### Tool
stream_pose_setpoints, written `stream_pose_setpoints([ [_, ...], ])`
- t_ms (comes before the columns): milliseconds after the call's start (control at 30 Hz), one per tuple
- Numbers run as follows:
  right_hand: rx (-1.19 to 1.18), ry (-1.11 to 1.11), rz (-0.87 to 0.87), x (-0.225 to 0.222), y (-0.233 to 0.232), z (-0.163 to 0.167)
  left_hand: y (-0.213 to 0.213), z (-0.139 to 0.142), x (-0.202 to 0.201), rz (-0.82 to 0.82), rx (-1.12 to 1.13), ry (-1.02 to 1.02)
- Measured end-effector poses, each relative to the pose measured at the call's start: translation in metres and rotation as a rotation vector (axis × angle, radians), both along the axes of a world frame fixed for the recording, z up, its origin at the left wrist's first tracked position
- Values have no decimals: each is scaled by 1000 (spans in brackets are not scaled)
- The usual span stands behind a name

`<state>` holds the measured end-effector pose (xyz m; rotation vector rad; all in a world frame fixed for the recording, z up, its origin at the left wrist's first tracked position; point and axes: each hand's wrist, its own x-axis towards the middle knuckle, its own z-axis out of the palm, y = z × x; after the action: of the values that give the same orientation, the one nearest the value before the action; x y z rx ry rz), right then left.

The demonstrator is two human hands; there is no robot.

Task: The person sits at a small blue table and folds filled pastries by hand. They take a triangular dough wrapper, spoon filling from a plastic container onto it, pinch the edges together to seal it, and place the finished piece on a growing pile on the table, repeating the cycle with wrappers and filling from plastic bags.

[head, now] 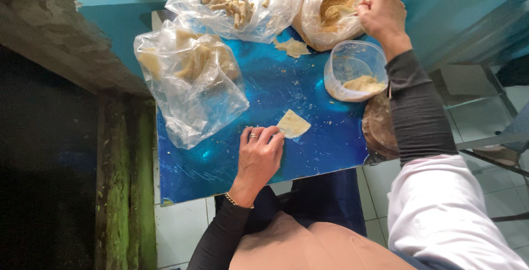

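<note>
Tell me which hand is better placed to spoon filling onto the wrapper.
Right. The right hand is already at the spoon in the filling bag, while the left hand probably stays pinning the wrapper flat.

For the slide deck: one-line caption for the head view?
Left hand pins a dough square on blue board; right hand spoons filling from bag.

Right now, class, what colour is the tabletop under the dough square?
Shiny blue tabletop, seen clearest in the head view.

My left hand (pixel 258 157) rests flat on the blue tabletop (pixel 308 154), fingertips touching a dough square (pixel 292 123). My right hand (pixel 381 15) grips a spoon (pixel 340 11) inside the filling bag (pixel 330 5), above a plastic tub (pixel 355 71).
</note>
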<state>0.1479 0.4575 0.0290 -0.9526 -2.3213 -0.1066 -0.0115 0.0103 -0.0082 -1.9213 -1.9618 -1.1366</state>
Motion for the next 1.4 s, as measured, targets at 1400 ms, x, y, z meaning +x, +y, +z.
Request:
stream_pose_setpoints([
  [1400, -264, 301, 209, 40, -96, 22, 1, -1, 2, 181, -34, -30],
])
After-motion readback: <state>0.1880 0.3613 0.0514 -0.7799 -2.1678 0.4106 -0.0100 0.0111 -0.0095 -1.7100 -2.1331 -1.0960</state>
